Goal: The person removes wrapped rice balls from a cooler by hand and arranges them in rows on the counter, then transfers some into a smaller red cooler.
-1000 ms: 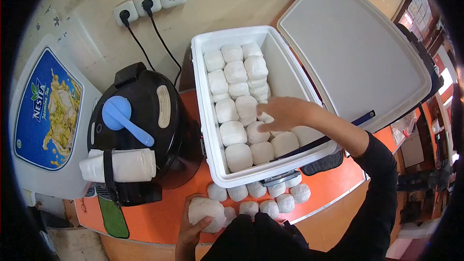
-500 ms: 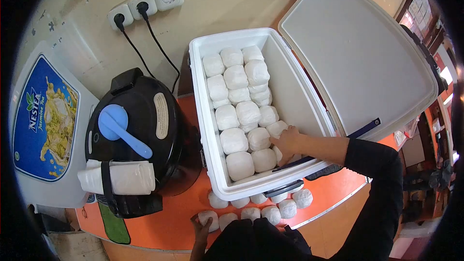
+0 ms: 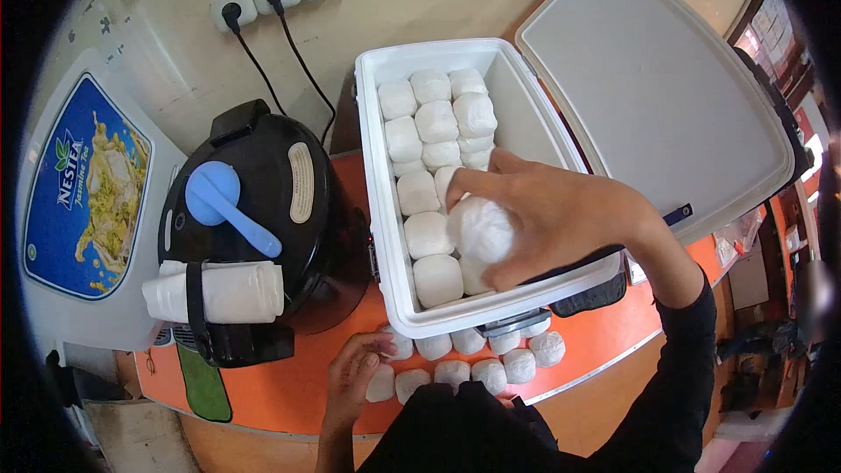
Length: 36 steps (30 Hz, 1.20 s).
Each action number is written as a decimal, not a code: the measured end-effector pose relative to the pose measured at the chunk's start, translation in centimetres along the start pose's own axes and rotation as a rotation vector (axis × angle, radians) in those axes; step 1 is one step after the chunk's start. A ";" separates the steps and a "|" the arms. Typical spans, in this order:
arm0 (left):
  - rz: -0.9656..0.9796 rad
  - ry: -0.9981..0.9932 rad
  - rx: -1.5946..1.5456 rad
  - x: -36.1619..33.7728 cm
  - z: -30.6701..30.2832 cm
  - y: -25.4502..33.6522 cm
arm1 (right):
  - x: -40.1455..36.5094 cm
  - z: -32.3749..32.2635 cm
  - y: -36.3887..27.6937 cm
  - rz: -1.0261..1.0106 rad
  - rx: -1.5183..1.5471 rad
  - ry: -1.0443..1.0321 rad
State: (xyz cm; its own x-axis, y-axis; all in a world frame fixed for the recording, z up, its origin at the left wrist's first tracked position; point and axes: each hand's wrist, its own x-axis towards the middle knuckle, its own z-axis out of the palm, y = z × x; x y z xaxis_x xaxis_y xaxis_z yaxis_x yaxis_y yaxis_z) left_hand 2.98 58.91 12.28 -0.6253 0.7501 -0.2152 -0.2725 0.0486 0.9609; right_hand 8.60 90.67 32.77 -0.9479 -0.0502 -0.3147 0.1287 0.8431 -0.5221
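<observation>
My right hand (image 3: 561,219) grips a round white wrapped bundle (image 3: 487,229) and holds it up over the open white cooler box (image 3: 385,293). Inside the box, more white bundles (image 3: 435,280) lie stacked in rows, and my hand hides some on the right side. My left hand (image 3: 352,372) is low at the table's front, fingers loosely curved and apart with nothing in them. Its fingertips are right at a wrapped bundle (image 3: 399,346) of the back row on the table, while a front-row bundle (image 3: 380,384) sits beside the hand.
The box's lid (image 3: 657,79) leans back at the right. Left of the box stands a black cooker (image 3: 254,180) carrying a blue scoop (image 3: 236,210) and a pack of white sheets (image 3: 236,292). A Nestea dispenser (image 3: 83,201) is at far left, and a green cloth (image 3: 203,383) lies on the orange table (image 3: 307,385).
My right hand has risen from inside the box with a wrapped bundle in it. My left hand has moved up from the front-row bundle toward the back row. The view has shifted slightly.
</observation>
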 end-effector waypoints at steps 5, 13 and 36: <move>0.178 -0.112 -0.599 -0.6 7.2 8.9 | -1.1 2.0 -7.5 -0.135 0.094 0.043; 0.095 0.132 -0.376 -2.4 2.0 3.9 | 3.8 3.0 -2.4 -0.264 -0.112 -0.078; -0.086 0.441 0.906 1.4 -8.6 -22.5 | 11.9 15.0 5.2 0.304 0.080 -0.452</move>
State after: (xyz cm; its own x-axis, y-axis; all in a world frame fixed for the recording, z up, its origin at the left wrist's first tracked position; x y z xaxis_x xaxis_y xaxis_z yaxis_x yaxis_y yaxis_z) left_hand 1.99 53.21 -11.09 -0.8942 0.4185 -0.1587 0.2140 0.7112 0.6696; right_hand 2.37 86.40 14.42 -0.6472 -0.0503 -0.7606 0.4159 0.8129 -0.4077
